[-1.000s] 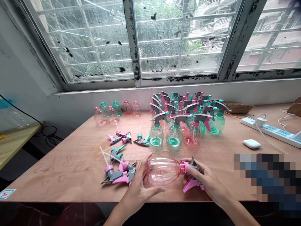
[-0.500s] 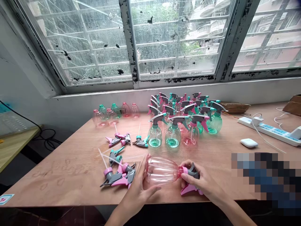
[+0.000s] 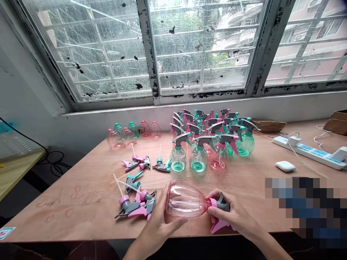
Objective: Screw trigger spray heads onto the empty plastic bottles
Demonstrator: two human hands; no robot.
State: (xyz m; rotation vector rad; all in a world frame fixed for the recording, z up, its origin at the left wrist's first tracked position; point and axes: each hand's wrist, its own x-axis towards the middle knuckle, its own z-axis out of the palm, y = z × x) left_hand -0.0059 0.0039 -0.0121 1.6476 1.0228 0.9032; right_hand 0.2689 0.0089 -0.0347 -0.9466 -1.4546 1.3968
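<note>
Below a barred window (image 3: 176, 54), a wooden table (image 3: 81, 187), seemingly water-marked

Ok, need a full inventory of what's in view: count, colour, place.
Held bottle: 1, clear pink, on its side between the hands
Spray head: 1, pink and grey, at the held bottle's neck
Loose spray heads: at least 6, grey with pink or green, left of centre
Headless bottles: 6, four pink, two green, back left
Bottles with spray heads: over a dozen, overlapping, pink and green, back centre
Power strip: 1, white, right
Small case: 1, white, right
Packages: 2, brown, back right
Sticker: 1, white-blue, front left
Table: 1, brown
Window: 1, grey frame, behind
Pixelated patch: contents unreadable, front right
Left hand, right hand: bare
</note>
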